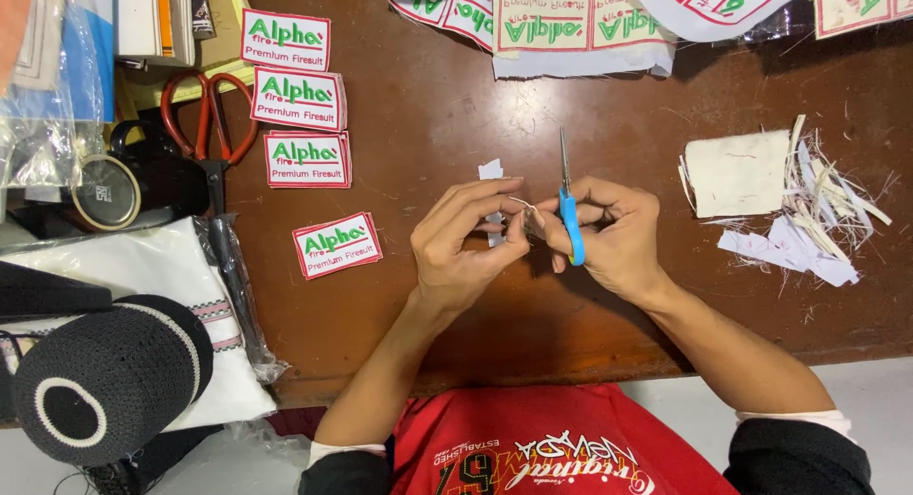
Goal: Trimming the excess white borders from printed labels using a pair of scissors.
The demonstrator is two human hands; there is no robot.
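Far out to the left of the left hand's grip, a black knitted cap (109,376) rests on folded white cloth (166,267), and red-handled scissors (207,124) lie on the brown worktop (447,124). Nearer that grip, still to its left, four white embroidered patches (306,159) with green lettering and red borders lie apart from one another, the lowest one tilted.

The left hand (466,248) has thumb and fingertips pinched narrow on a small white scrap of fabric (494,195), whose top edge shows just above the fingers. A thin thread runs from this grip across to the right hand.

The right hand (609,238) is closed on small blue-handled scissors (569,214), blades pointing away from the person; the two hands nearly touch.

Above both grips, an uncut sheet of patches (561,24) lies face down. Well to the right of the right grip, a plain white fabric piece (737,172) sits beside a heap of trimmings (818,219).
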